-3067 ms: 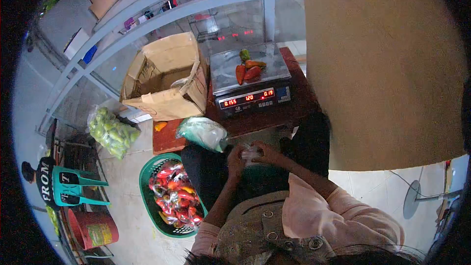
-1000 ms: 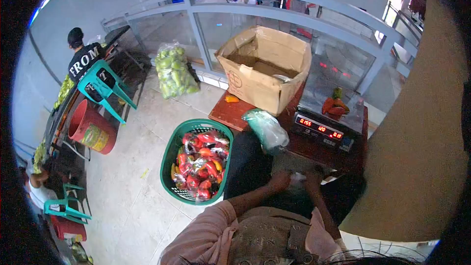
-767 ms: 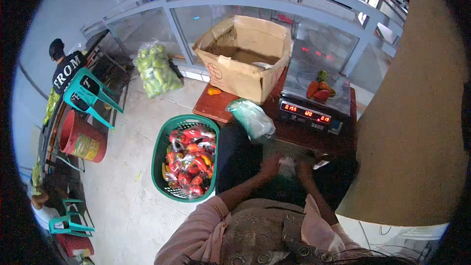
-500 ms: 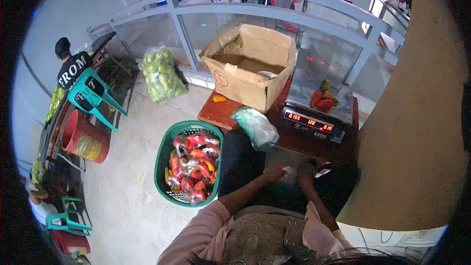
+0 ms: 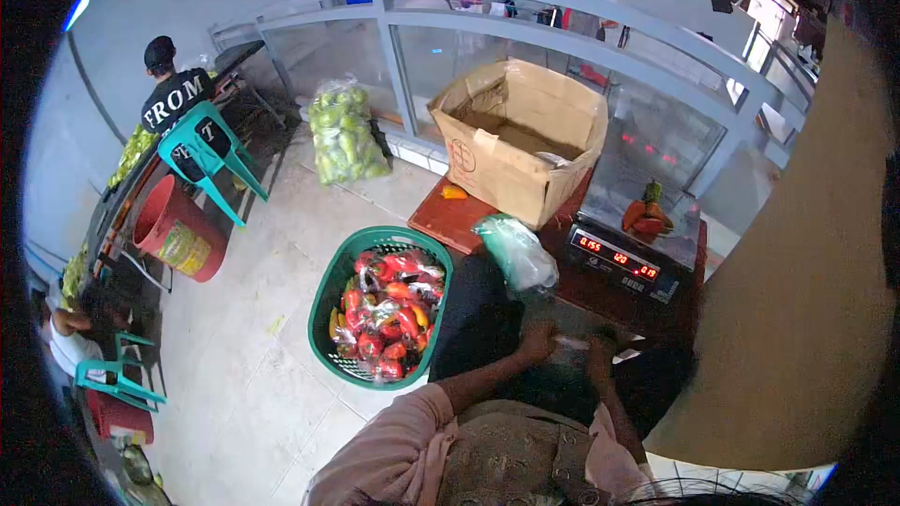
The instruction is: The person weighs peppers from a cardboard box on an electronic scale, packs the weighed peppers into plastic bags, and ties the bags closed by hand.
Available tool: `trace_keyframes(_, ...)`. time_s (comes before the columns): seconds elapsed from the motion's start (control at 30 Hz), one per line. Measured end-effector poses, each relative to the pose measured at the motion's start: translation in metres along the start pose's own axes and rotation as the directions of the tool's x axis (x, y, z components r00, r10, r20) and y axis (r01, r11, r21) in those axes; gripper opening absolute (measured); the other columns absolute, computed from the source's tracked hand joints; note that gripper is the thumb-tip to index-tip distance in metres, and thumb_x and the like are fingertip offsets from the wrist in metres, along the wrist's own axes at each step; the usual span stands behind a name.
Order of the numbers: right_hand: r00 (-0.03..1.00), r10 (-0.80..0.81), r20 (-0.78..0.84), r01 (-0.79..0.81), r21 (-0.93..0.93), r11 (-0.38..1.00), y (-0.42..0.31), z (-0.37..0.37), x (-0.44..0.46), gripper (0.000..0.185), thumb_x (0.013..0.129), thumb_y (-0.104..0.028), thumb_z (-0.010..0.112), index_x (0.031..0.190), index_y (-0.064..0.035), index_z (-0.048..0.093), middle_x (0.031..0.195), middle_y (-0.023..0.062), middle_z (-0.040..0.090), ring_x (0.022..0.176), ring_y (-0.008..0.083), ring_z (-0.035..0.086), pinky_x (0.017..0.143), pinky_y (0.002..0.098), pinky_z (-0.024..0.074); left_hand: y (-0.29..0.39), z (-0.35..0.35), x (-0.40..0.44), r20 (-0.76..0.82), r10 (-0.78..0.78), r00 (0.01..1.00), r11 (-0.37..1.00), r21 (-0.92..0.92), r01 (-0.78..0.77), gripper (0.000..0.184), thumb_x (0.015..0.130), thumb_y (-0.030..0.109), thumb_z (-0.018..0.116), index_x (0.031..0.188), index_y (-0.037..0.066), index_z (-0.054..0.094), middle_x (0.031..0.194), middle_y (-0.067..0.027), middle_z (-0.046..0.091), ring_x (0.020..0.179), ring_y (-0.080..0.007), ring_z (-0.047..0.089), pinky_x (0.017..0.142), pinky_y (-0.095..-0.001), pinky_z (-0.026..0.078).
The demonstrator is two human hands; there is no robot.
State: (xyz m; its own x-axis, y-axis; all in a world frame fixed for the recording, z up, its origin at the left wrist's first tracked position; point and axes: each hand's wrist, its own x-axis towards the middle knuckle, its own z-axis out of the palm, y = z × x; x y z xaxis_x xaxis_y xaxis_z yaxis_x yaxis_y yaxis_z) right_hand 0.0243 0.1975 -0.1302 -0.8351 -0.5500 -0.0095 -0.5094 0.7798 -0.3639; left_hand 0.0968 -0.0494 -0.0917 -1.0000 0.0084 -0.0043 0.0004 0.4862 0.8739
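Observation:
Low over my lap, my left hand [image 5: 537, 343] is closed on one end of a thin, pale, see-through plastic bag [image 5: 570, 343]. My right hand [image 5: 601, 349] grips its other end; the fingers are dark and partly blurred. Just beyond the hands lies a pack of clear and green plastic bags [image 5: 518, 253]. A digital scale [image 5: 619, 260] with lit red figures carries several red and orange peppers [image 5: 647, 217]. To the left on the floor stands a green basket [image 5: 319, 319] filled with plastic-wrapped peppers [image 5: 398, 319].
An open cardboard box [image 5: 502, 169] stands on the low red-brown table [image 5: 436, 220], beside a lone orange pepper [image 5: 454, 192]. A bag of green peppers [image 5: 343, 136] leans near the railing. Brown board [image 5: 778, 300] rises at right. People sit at left near a red bucket [image 5: 183, 230].
My view has shifted, so the surroundings sit further right. The pale plastic now stretches between my two hands, where before it showed mainly at the left hand's fingertips.

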Motion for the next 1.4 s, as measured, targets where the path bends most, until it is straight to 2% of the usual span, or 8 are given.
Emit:
trace_keyframes(0.1,0.999,0.039,-0.029,-0.035,0.115,0.993,0.001,0.004,-0.002,0.041,0.076,-0.013,0.054,0.117,-0.0072,0.053,0.11,0.0203,0.053,0.096,0.0322,0.052,0.083,0.0423,0.041,0.048,-0.019,-0.02,-0.296,0.142,0.945,0.974,0.21,-0.08,0.033,0.072,0.008,0.056,0.104,0.003,0.055,0.099,-0.0199,0.058,0.089,-0.0366,0.057,0.075,-0.0511,0.044)
trace_keyframes(0.3,0.999,0.006,-0.048,-0.006,0.011,1.0,0.041,0.054,-0.007,0.047,0.073,-0.01,0.057,0.119,-0.0083,0.05,0.119,0.0176,0.048,0.106,0.0358,0.045,0.089,0.0465,0.0373,0.1,-0.056,-0.016,0.028,-0.177,0.984,0.962,0.216,0.167,0.034,0.072,0.005,0.052,0.105,0.006,0.055,0.099,-0.0199,0.059,0.089,-0.037,0.058,0.076,-0.0504,0.045)
trace_keyframes(0.8,0.994,0.105,0.02,-0.099,-0.186,0.977,-0.075,-0.072,-0.016,0.032,0.088,-0.013,0.043,0.118,-0.0044,0.048,0.112,0.0138,0.052,0.103,0.03,0.047,0.092,0.044,0.034,0.092,-0.045,-0.022,-0.236,0.156,0.959,0.945,0.319,-0.074,0.036,0.078,0.006,0.046,0.115,0.003,0.046,0.095,-0.0214,0.058,0.088,-0.0388,0.057,0.071,-0.0496,0.045)
trace_keyframes(0.87,0.989,0.15,-0.014,-0.147,-0.311,0.939,-0.027,-0.018,-0.013,0.034,0.088,-0.012,0.043,0.12,-0.0045,0.046,0.114,0.0125,0.051,0.104,0.0294,0.047,0.092,0.0425,0.0337,0.111,-0.061,-0.018,-0.052,-0.103,0.993,0.937,0.33,0.114,0.043,0.079,0.008,0.046,0.121,0.003,0.043,0.095,-0.0219,0.059,0.086,-0.039,0.057,0.071,-0.0504,0.045)
trace_keyframes(1.07,0.931,0.003,-0.365,0.282,0.725,0.629,-0.05,-0.048,-0.021,0.038,0.085,-0.019,0.052,0.12,-0.0048,0.047,0.114,0.0147,0.05,0.104,0.0305,0.048,0.085,0.0439,0.0397,0.087,-0.047,-0.023,-0.27,0.239,0.933,0.898,0.427,-0.106,0.05,0.077,0.01,0.048,0.126,0.001,0.039,0.082,-0.0218,0.06,0.072,-0.0387,0.059,0.062,-0.0494,0.046)
trace_keyframes(1.2,0.926,0.357,0.119,-0.336,-0.169,0.927,-0.023,-0.029,-0.002,0.031,0.082,-0.021,0.055,0.108,-0.0037,0.055,0.108,0.0162,0.054,0.102,0.0298,0.051,0.085,0.0424,0.0423,0.086,-0.049,-0.02,-0.231,0.109,0.967,0.923,0.386,-0.012,0.047,0.076,0.01,0.048,0.123,0.002,0.044,0.084,-0.0212,0.06,0.075,-0.0376,0.059,0.064,-0.0491,0.045)
trace_keyframes(1.37,0.9,-0.316,-0.301,0.145,-0.477,0.867,-0.013,-0.013,-0.015,0.018,0.079,-0.011,0.052,0.09,-0.0009,0.061,0.09,0.017,0.059,0.09,0.0326,0.055,0.08,0.0416,0.0427,0.091,-0.054,-0.019,-0.35,0.171,0.921,0.951,0.303,-0.061,0.045,0.075,0.008,0.05,0.119,0.005,0.048,0.088,-0.0207,0.06,0.084,-0.0359,0.059,0.07,-0.0483,0.045)
trace_keyframes(1.4,0.972,-0.153,-0.178,0.058,-0.449,0.892,-0.003,0.001,-0.011,0.019,0.078,-0.01,0.051,0.093,-0.001,0.06,0.092,0.0178,0.058,0.091,0.0336,0.054,0.081,0.0425,0.042,0.093,-0.054,-0.019,-0.399,0.208,0.893,0.952,0.293,-0.091,0.044,0.075,0.007,0.051,0.119,0.006,0.049,0.088,-0.0204,0.06,0.084,-0.0359,0.059,0.071,-0.0479,0.045)
